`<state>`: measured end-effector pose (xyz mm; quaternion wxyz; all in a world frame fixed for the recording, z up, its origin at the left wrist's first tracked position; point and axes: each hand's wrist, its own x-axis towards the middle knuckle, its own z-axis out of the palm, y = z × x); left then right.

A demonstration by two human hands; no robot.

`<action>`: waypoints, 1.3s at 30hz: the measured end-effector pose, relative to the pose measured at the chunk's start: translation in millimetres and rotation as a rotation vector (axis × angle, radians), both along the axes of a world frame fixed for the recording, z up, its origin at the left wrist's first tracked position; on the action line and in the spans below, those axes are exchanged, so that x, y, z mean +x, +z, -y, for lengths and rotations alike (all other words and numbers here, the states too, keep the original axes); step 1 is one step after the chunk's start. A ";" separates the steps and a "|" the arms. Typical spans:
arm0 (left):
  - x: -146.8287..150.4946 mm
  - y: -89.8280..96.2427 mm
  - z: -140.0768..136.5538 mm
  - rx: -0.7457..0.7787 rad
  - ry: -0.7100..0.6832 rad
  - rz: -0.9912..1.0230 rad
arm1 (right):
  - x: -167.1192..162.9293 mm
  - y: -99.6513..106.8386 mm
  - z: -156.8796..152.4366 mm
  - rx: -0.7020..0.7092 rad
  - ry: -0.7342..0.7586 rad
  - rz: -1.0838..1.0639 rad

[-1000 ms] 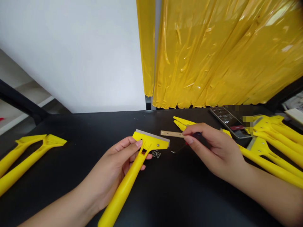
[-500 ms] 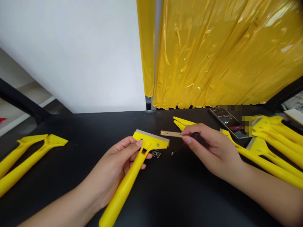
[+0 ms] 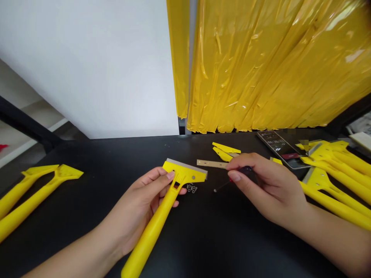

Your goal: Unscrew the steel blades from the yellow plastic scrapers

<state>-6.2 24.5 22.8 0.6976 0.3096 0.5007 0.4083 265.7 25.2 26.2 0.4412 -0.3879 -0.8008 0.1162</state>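
Both hands are occupied above the black tabletop [image 3: 203, 239]: the left hand [image 3: 145, 193] is closed around the neck of a yellow plastic scraper with a broad, flat head [image 3: 184, 173], and the right hand [image 3: 266, 189] pinches a slim screwdriver with a dark handle and red collar [image 3: 246, 169]. The scraper lies near the middle of the view, tilted, its metal edge facing away from the person and its handle slanting back; the left thumb presses the head beside a small dark hole, probably to steady it and keep that face turned up. A silver screw head [image 3: 193, 177] sits at the head's other end. The screwdriver points down and leftward, with a tiny silver screw [image 3: 215, 190] at its tip, apart from the scraper. Small silver nuts and screws [image 3: 191, 188] lie in a cluster just beyond the left fingertips, seemingly kept within easy reach. Behind them rest a flat tan strip with holes [image 3: 211, 164] and loose yellow plastic head pieces [image 3: 226, 148]. More yellow scrapers [image 3: 333, 154] lie at the right, beside a dark phone [image 3: 279, 148].
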 end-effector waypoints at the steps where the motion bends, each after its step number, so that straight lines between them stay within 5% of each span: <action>1: 0.3 0.2 0.1 -0.001 0.001 -0.002 | -0.3 0.1 0.1 0.004 0.005 0.006; 39: 0.3 1.5 1.1 -0.001 -0.004 -0.014 | -1.1 -0.6 3.0 -0.006 0.013 -0.001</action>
